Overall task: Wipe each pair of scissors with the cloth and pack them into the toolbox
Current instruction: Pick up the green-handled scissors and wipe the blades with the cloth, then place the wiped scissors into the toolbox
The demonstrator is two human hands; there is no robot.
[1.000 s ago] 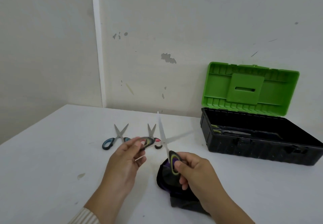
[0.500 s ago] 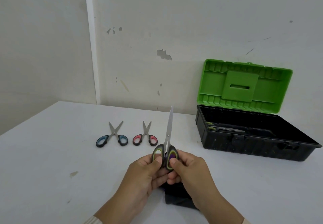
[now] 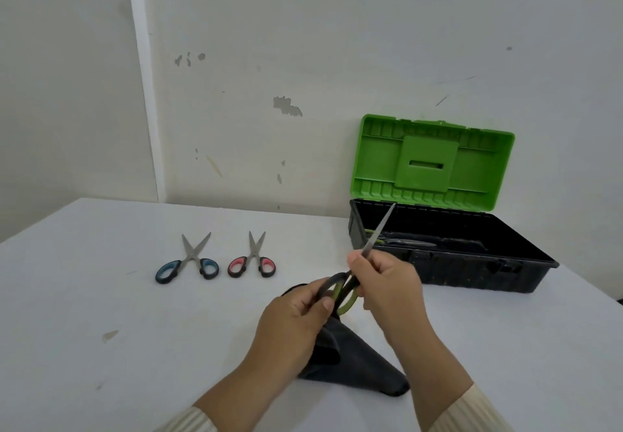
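Both hands hold green-handled scissors [image 3: 380, 229], blades closed and pointing up to the right toward the toolbox. My left hand [image 3: 296, 317] pinches a handle loop. My right hand [image 3: 387, 280] grips the scissors where blades meet handles. A dark cloth [image 3: 360, 364] lies on the table under my hands. The black toolbox [image 3: 472, 269] stands open at the right with its green lid [image 3: 431, 161] upright; another pair of scissors [image 3: 404, 241] lies inside. Blue-handled scissors [image 3: 187, 266] and red-handled scissors [image 3: 252, 263] lie on the table at the left.
The white table [image 3: 101, 313] meets a white wall at the back. The toolbox sits against that wall. The table's left edge runs diagonally at the far left, and a small stain [image 3: 109, 335] marks the surface.
The green scissors were spread open a second ago, then closed and upright. Now they tilt right toward the toolbox, and my right hand has slid up from the handle to the pivot.
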